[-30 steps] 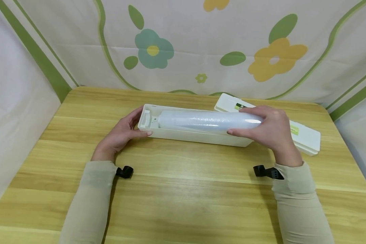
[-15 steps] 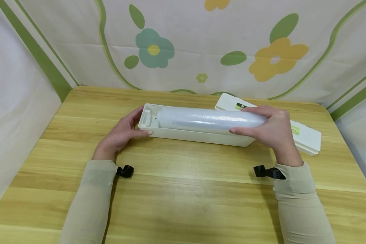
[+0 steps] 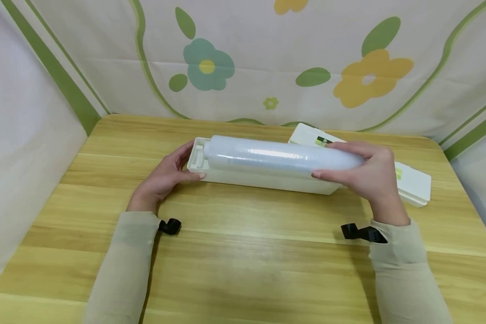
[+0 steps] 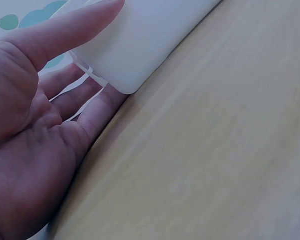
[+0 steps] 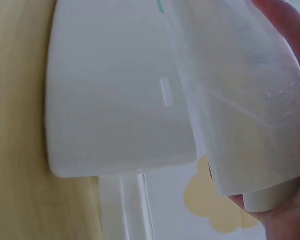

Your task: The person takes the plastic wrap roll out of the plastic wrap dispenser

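Note:
A roll of plastic wrap (image 3: 263, 153) lies lengthwise over a long white box (image 3: 267, 179), raised above its rim. My right hand (image 3: 368, 173) grips the roll's right end, thumb on the near side and fingers over the far side. In the right wrist view the roll (image 5: 245, 100) is apart from the box wall (image 5: 114, 90), and a core end sticks out by the palm. My left hand (image 3: 170, 173) holds the box's left end, thumb along the near wall. The left wrist view shows the fingers (image 4: 97, 107) behind the box's end (image 4: 134, 45).
Behind my right hand lies a white lid (image 3: 415, 182) with green labels, set slantwise and partly hidden. The wooden table (image 3: 243, 252) ends at a floral curtain (image 3: 267, 58) at the back.
My right hand has lifted the roll of plastic wrap out of the box, its left end rising from inside to above the rim. The left hand keeps its hold on the box.

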A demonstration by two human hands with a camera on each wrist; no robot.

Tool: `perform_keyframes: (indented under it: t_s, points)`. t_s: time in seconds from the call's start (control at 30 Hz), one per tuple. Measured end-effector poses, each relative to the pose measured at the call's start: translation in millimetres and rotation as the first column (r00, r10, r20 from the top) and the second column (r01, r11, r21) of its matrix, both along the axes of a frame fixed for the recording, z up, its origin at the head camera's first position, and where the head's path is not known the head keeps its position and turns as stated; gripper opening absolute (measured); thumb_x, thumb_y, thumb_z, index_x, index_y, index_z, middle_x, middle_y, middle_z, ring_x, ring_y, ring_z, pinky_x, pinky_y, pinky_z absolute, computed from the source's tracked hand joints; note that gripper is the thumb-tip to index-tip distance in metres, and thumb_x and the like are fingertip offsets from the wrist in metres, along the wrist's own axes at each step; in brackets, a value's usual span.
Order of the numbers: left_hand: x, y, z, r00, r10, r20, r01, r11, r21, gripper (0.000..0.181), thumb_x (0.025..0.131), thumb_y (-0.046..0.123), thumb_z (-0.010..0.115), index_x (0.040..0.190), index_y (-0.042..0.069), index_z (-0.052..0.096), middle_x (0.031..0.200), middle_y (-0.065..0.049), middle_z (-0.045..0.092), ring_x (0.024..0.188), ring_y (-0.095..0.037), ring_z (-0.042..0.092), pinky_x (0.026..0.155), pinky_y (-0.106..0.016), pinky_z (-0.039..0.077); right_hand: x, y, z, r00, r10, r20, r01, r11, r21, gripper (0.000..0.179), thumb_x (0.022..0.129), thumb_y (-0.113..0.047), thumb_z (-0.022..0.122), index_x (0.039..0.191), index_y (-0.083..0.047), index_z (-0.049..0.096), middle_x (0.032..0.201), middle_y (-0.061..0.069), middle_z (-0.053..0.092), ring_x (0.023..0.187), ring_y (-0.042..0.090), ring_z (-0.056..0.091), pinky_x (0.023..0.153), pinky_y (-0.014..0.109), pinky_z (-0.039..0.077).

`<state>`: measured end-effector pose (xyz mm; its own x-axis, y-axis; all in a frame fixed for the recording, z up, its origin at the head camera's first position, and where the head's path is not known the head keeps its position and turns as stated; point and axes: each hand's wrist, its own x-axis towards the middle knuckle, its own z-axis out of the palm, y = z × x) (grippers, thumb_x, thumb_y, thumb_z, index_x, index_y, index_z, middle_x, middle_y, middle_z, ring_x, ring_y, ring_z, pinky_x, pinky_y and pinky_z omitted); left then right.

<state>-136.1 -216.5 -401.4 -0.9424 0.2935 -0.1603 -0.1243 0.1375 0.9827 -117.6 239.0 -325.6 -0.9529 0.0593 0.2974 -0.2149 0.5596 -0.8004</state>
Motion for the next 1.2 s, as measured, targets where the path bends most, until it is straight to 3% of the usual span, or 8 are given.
perform_keyframes:
  t_s: [0.3, 0.53, 0.83, 1.2]
  points:
    - [-1.7, 1.5, -0.6, 1.0, 0.005, -0.005, -0.005, 1.0, 0.0, 0.1, 0.089, -0.001, 0.083, 0.171, 0.026, 0.032, 0.17, -0.002, 0.04, 0.159, -0.02, 0.031, 0.132, -0.048, 0.024, 19.9, 10.3, 0.2, 0.995, 0.049, -0.089, -0.049, 0.999, 0.011, 0.062, 0.043, -0.002, 0.11, 0.101, -0.011, 0.088, 0.091, -0.029, 0.077, 0.085, -0.001, 0.073, 0.072, 0.011, 0.052]
    - [-2.5, 0.4, -2.8, 1.0, 0.017, 0.002, -0.017, 1.0, -0.006, 0.1, 0.089, -0.002, 0.084, 0.171, 0.026, 0.033, 0.17, -0.001, 0.041, 0.158, -0.019, 0.033, 0.132, -0.048, 0.024, 31.7, 22.3, -10.6, 0.969, 0.136, -0.204, -0.131, 0.991, 0.04, 0.068, 0.034, 0.005, 0.108, 0.098, -0.007, 0.088, 0.093, -0.027, 0.078, 0.084, -0.004, 0.073, 0.074, 0.009, 0.051]
    - [-1.9, 0.0, -3.7, 1.0, 0.008, -0.004, -0.008, 1.0, -0.011, 0.102, 0.088, 0.001, 0.086, 0.171, 0.024, 0.031, 0.173, -0.002, 0.038, 0.163, -0.019, 0.026, 0.135, -0.049, 0.018, 50.6, 36.3, -18.6, 0.983, 0.128, -0.135, -0.118, 0.99, 0.077, 0.066, 0.036, 0.002, 0.109, 0.098, -0.009, 0.088, 0.097, -0.028, 0.079, 0.087, -0.005, 0.073, 0.075, 0.008, 0.05]
    - [-2.2, 1.5, -3.2, 1.0, 0.001, -0.011, -0.001, 1.0, -0.012, 0.102, 0.089, 0.001, 0.085, 0.171, 0.027, 0.031, 0.172, -0.002, 0.038, 0.161, -0.019, 0.027, 0.134, -0.049, 0.019, 57.5, 43.6, -24.1, 0.995, 0.089, -0.042, -0.084, 0.99, 0.116, 0.063, 0.042, -0.007, 0.111, 0.099, -0.018, 0.088, 0.095, -0.027, 0.078, 0.085, -0.004, 0.072, 0.072, 0.008, 0.05]
